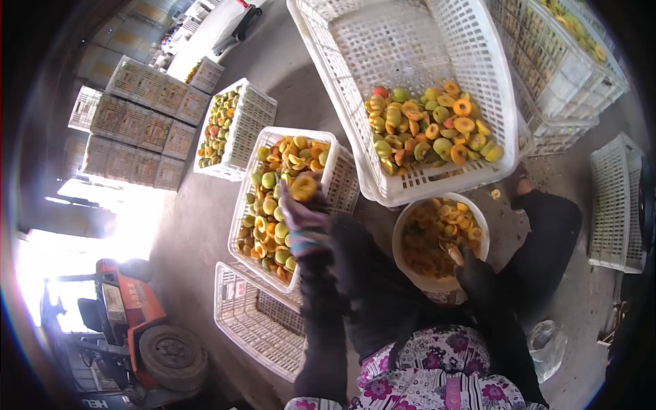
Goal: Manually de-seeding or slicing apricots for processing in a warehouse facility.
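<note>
My left hand (305, 212) holds a yellow-orange halved stone fruit (303, 188) above a white plastic crate (234, 225) heaped with green and orange fruit halves. The hand is slightly blurred. Over a round white tub (398, 246) of orange fruit pieces is my right hand (461, 259), its fingers curled around a small light brown thing (453, 250), too unclear to name. Beyond the tub, a large white perforated basket (369, 187) has cut fruit (435, 128) gathered at its near end.
An empty white crate (256, 328) lies at the lower left, near an orange forklift (133, 307). Stacked fruit crates (558, 77) stand at the upper right. Another fruit-filled crate (251, 123) is farther off. A clear plastic bag (548, 348) lies on the floor at right.
</note>
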{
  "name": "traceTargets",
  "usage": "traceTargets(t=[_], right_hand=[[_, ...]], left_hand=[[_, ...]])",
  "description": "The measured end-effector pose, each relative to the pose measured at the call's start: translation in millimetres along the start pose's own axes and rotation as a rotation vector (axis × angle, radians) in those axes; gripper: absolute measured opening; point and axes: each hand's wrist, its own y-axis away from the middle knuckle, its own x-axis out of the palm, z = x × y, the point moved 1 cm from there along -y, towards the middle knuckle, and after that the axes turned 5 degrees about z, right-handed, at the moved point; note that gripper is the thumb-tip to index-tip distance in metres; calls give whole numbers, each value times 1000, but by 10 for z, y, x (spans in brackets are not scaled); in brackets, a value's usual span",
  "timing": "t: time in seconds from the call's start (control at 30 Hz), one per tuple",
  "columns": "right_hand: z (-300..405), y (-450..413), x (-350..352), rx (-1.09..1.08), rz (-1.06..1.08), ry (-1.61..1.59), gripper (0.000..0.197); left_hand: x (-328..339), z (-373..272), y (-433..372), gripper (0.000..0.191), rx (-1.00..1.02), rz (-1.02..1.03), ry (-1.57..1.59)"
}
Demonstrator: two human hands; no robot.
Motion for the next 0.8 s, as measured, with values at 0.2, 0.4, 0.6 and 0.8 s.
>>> traceTargets(t=[0.2, 0.4, 0.6, 0.8], right_hand=[[219, 63, -97, -4, -1, -24, 35], [36, -137, 35, 58, 156, -259, 37], [-214, -124, 139, -216, -274, -172, 32], [-231, -105, 145, -213, -260, -244, 33]], left_hand=[[-589, -456, -599, 54, -15, -216, 127], [1146, 745, -463, 27, -144, 264, -653], [1152, 1872, -1172, 49, 211, 357, -2267], [920, 1761, -1126, 43, 92, 227, -2091]])
